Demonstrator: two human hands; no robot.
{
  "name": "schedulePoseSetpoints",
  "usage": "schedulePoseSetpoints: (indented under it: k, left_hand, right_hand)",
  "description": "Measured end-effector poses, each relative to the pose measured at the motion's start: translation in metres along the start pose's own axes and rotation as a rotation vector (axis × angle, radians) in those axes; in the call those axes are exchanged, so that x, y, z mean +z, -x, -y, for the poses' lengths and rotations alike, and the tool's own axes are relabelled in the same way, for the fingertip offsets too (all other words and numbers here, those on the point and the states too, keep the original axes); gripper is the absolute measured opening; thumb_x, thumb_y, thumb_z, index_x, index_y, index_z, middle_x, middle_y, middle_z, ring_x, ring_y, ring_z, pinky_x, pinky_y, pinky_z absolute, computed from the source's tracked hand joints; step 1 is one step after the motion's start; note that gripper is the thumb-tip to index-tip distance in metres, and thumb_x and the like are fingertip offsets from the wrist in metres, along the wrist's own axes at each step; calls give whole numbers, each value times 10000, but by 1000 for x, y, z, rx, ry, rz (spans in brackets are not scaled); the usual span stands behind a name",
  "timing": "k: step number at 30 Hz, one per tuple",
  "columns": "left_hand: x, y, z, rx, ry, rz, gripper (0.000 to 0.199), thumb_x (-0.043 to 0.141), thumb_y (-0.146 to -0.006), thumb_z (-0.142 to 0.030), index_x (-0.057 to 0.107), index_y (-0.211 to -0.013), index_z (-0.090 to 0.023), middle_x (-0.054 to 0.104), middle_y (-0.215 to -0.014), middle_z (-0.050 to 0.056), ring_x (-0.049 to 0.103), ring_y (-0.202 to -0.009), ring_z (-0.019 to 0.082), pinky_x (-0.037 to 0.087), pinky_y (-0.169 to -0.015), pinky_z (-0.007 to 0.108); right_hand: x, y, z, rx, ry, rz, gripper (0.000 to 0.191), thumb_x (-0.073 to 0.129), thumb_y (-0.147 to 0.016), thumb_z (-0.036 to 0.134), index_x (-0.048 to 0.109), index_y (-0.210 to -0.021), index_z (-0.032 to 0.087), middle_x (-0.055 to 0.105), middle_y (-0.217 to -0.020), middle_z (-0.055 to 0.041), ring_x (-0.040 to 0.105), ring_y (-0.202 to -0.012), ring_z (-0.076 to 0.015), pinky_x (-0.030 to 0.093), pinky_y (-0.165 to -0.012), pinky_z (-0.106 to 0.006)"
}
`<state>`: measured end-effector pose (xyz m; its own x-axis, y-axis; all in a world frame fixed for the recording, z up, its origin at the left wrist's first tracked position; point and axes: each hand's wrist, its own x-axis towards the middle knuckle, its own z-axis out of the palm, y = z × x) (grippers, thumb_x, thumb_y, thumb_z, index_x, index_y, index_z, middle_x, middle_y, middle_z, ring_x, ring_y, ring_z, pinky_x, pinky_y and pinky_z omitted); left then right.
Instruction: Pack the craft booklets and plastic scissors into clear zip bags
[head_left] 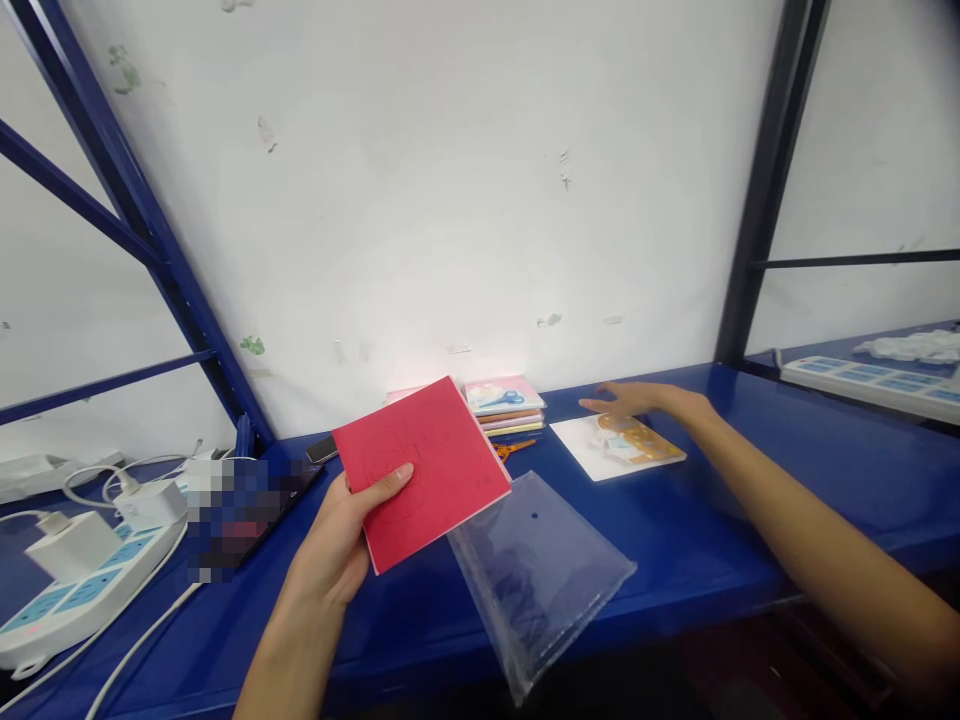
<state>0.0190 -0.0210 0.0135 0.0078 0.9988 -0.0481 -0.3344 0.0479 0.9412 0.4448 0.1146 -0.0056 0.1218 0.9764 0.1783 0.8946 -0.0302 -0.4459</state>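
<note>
My left hand [352, 520] grips a stack of red paper [431, 455], thumb on top, held tilted above the table. Faint pencil-like lines show on the red surface. My right hand [626, 400] is stretched out, fingers apart, over the far edge of a picture booklet [622, 445] with a white and orange-brown cover; whether it touches the booklet I cannot tell. Between them a clear plastic pouch [544, 560] lies flat, its lower corner reaching past the table's front edge. Orange scissors [514, 450] rest behind the red paper, partly hidden.
A stack of booklets [506, 400] with blue scissors pictured or lying on top stands by the wall. At left are a power strip [90, 585] with white chargers and cables, and a dark tablet-like device [281, 505]. Blue metal posts [142, 200] frame the blue table [757, 440].
</note>
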Motion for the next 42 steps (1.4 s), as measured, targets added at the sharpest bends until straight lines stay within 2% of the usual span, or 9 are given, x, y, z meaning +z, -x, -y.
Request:
schedulePoseSetpoints:
  k: [4,10,14,17,22,26,32,37,42]
  left_hand:
    - [1,0,2,-24,5,17,701,905,-651,-181,647,-1301,-141,767,-1162,178,766,-965,357,657,-835,437]
    - [4,2,4,-35,23,35,735,914,-636,-184,638,-1316,-139,766,-1164,183,763,-972,366,655,-836,437]
    - [6,3,6,-83,59,38,690,922,-613,-171,672,-1255,-137,782,-1115,171,758,-985,375,652,-849,434]
    - [8,2,7,-108,77,49,592,919,-616,-165,707,-1168,-131,790,-1083,166,754,-999,377,653,-844,418]
    - [12,1,8,-131,113,44,502,907,-628,-134,722,-1095,-130,796,-1060,156,760,-986,361,654,-843,411]
    - [13,2,9,-140,128,23,456,884,-649,-112,733,-1080,-116,798,-1049,160,770,-954,347,654,-849,418]
    - [16,4,11,-129,144,23,486,896,-634,-133,739,-1093,-110,803,-1022,156,773,-929,354,660,-822,418]
    - [20,9,12,-77,106,52,548,918,-615,-168,721,-1119,-82,795,-1042,183,777,-894,352,659,-803,417]
    - [21,13,13,-13,76,110,628,924,-627,-216,692,-1194,-77,780,-1099,194,776,-900,337,657,-782,401]
  right_hand:
    - [11,-9,-14,-21,-66,166,447,691,-769,670,732,-750,225,752,-816,-102,681,-751,-289,512,-716,-386]
    - [34,-19,-25,-28,-118,62,575,560,-867,668,549,-514,215,642,-585,-77,602,-631,-253,446,-661,-366]
    - [41,-20,-26,-34,-178,-26,563,542,-894,614,590,-518,197,683,-632,-100,624,-669,-248,441,-683,-338]
    - [46,-19,-24,-42,-234,-65,554,495,-922,594,623,-566,189,665,-601,-74,597,-601,-215,414,-650,-325]
    - [46,-17,-27,-26,-397,-99,520,453,-939,574,648,-663,178,596,-560,-39,554,-571,-191,395,-620,-315]
    - [36,-14,-23,-17,-604,-91,505,421,-937,619,589,-713,199,469,-486,10,475,-487,-169,383,-545,-307]
    - [12,-6,11,-53,-887,-136,454,495,-906,632,496,-676,240,215,-429,92,401,-409,-151,378,-483,-291]
    - [-4,10,54,-136,-1054,-194,434,563,-892,553,486,-608,233,198,-405,108,356,-362,-111,428,-526,-278]
    - [-1,38,115,-265,-1175,-157,440,571,-896,486,480,-554,223,233,-388,109,340,-337,-81,452,-576,-264]
